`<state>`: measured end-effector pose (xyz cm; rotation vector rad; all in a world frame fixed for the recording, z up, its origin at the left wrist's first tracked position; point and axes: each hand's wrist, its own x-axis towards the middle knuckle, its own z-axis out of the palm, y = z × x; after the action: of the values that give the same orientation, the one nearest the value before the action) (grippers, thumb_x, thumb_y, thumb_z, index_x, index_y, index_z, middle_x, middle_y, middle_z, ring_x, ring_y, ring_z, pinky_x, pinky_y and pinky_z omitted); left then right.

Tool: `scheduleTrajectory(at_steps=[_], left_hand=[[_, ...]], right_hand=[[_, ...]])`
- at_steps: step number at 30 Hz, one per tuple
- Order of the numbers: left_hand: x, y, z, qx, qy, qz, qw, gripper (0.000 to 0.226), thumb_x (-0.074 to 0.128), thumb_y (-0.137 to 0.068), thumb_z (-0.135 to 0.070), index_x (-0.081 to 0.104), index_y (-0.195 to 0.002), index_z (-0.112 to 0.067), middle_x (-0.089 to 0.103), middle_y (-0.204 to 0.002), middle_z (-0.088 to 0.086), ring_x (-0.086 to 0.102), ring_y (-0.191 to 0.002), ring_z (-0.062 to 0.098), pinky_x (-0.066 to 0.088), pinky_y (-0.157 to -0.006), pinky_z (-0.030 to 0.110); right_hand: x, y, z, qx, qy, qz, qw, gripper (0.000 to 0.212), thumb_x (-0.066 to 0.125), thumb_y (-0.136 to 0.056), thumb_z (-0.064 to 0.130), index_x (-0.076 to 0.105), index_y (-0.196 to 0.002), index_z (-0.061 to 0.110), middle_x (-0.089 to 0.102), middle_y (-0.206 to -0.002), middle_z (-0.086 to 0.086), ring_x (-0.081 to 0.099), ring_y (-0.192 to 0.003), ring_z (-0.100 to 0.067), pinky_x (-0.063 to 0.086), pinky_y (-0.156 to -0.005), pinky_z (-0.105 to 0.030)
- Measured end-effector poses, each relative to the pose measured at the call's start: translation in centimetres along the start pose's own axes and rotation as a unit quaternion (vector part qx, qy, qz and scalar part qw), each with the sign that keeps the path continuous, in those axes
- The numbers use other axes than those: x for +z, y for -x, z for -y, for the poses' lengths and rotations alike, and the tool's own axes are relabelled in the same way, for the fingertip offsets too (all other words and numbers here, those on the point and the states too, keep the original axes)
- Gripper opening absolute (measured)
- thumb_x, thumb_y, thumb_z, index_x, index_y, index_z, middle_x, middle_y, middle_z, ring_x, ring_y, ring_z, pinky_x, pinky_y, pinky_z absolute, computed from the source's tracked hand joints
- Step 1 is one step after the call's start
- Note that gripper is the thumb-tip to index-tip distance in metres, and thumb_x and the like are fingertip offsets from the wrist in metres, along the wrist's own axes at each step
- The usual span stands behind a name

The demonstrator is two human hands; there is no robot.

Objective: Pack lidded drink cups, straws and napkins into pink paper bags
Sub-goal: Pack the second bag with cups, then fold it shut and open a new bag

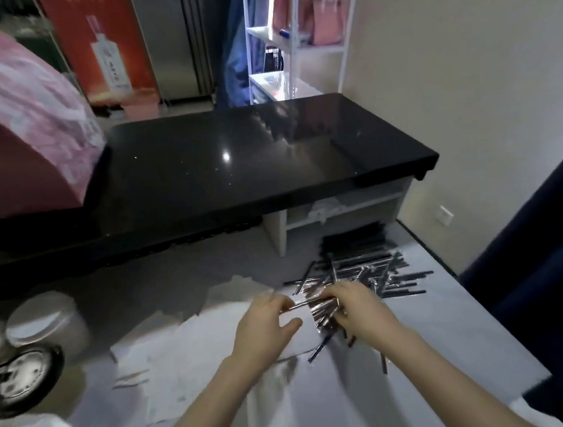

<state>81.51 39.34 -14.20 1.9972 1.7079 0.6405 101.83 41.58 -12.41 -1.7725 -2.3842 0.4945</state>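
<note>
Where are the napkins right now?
Head view, lower centre: the napkins lie spread on the table between the cups at left and the straws at right, beneath the left hand.

The straws (320, 309) in the grip are black in glinting silvery wrappers, white napkins (169, 348) lie just left of it on the pale grey table (438, 318), farther left sits a black-and-white cup lid (21, 379), and beyond it a glossy black counter (233, 156).

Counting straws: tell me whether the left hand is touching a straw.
Touching. Head view: the left hand pinches the end of one straw sticking out of the bundle the right hand grips.
</note>
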Motion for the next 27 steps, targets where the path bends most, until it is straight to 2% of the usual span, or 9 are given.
scheduleTrajectory(at_steps=[2,6,11,13,15,17,20,23,27], left_hand=[[2.1,-1.5,-0.6,0.0,-0.015,0.011,1.0,0.038,0.067,-0.081,-0.037,0.064,-0.116,-0.022,0.058,-0.115,-0.006,0.05,-0.111,0.014,0.039,-0.091,0.025],[5.3,-4.1,-1.2,0.007,-0.071,0.031,0.997,0.045,0.061,-0.084,-0.037,0.059,-0.126,-0.02,0.054,-0.124,-0.003,0.049,-0.114,0.02,0.037,-0.097,0.029],[7.2,-6.6,-1.4,-0.012,-0.101,0.023,0.995,0.037,0.057,-0.088,-0.039,0.06,-0.122,-0.026,0.057,-0.112,-0.002,0.052,-0.105,0.02,0.04,-0.092,0.032],[7.5,-7.3,-1.3,-0.016,-0.109,0.022,0.994,0.032,0.056,-0.087,-0.033,0.062,-0.119,-0.026,0.056,-0.108,-0.001,0.052,-0.101,0.02,0.043,-0.087,0.033],[7.6,-7.8,-1.2,-0.017,-0.114,0.02,0.993,0.027,0.057,-0.087,-0.029,0.064,-0.112,-0.023,0.056,-0.105,-0.001,0.052,-0.1,0.021,0.043,-0.083,0.033],[7.4,-8.1,-1.1,-0.018,-0.106,0.012,0.994,0.021,0.059,-0.086,-0.029,0.065,-0.104,-0.021,0.057,-0.102,-0.002,0.051,-0.099,0.021,0.042,-0.082,0.033],[6.4,-8.2,-0.9,-0.006,-0.095,0.0,0.995,0.017,0.061,-0.083,-0.028,0.066,-0.099,-0.024,0.064,-0.099,-0.007,0.052,-0.097,0.019,0.041,-0.082,0.032],[5.0,-7.9,-0.9,0.008,-0.051,-0.04,0.998,0.013,0.066,-0.08,-0.024,0.067,-0.093,-0.025,0.069,-0.089,-0.011,0.055,-0.091,0.017,0.043,-0.081,0.035],[3.1,-7.5,-0.8,0.023,-0.023,-0.057,0.998,0.019,0.069,-0.079,-0.026,0.067,-0.098,-0.024,0.071,-0.091,-0.011,0.058,-0.089,0.016,0.046,-0.08,0.036]], right_hand=[[0.4,-0.8,-1.9,-0.003,0.052,0.009,0.999,0.052,0.058,-0.082,0.011,0.053,-0.131,0.028,0.053,-0.131,0.006,0.045,-0.121,-0.021,0.037,-0.102,-0.034],[1.4,-2.9,-3.7,-0.036,0.095,0.014,0.995,0.054,0.055,-0.087,0.018,0.044,-0.139,0.029,0.044,-0.142,0.007,0.04,-0.125,-0.021,0.034,-0.105,-0.034],[2.5,-5.8,-4.0,-0.075,0.13,0.002,0.989,0.053,0.05,-0.089,0.02,0.041,-0.14,0.028,0.042,-0.142,0.001,0.04,-0.123,-0.025,0.033,-0.101,-0.036],[2.8,-6.7,-4.0,-0.085,0.134,-0.001,0.987,0.044,0.05,-0.09,0.021,0.05,-0.133,0.025,0.045,-0.137,-0.002,0.043,-0.12,-0.027,0.035,-0.097,-0.039],[2.7,-7.3,-3.9,-0.102,0.15,-0.019,0.983,0.026,0.056,-0.086,0.023,0.065,-0.111,0.022,0.054,-0.125,-0.003,0.049,-0.113,-0.028,0.039,-0.088,-0.038],[2.5,-7.7,-4.1,-0.111,0.16,-0.046,0.98,0.011,0.065,-0.079,0.023,0.07,-0.089,0.021,0.061,-0.107,-0.001,0.055,-0.1,-0.026,0.042,-0.078,-0.035],[2.1,-8.2,-4.6,-0.129,0.106,-0.055,0.985,0.011,0.061,-0.083,0.019,0.069,-0.091,0.016,0.062,-0.097,-0.003,0.053,-0.097,-0.027,0.04,-0.079,-0.037],[0.9,-8.3,-4.5,-0.136,0.059,-0.082,0.986,0.009,0.064,-0.083,0.019,0.069,-0.089,0.014,0.066,-0.088,-0.001,0.054,-0.093,-0.027,0.045,-0.077,-0.037],[-0.1,-8.1,-3.7,-0.149,0.029,-0.124,0.981,0.005,0.07,-0.078,0.017,0.069,-0.082,0.014,0.067,-0.078,0.001,0.057,-0.082,-0.026,0.051,-0.067,-0.039]])
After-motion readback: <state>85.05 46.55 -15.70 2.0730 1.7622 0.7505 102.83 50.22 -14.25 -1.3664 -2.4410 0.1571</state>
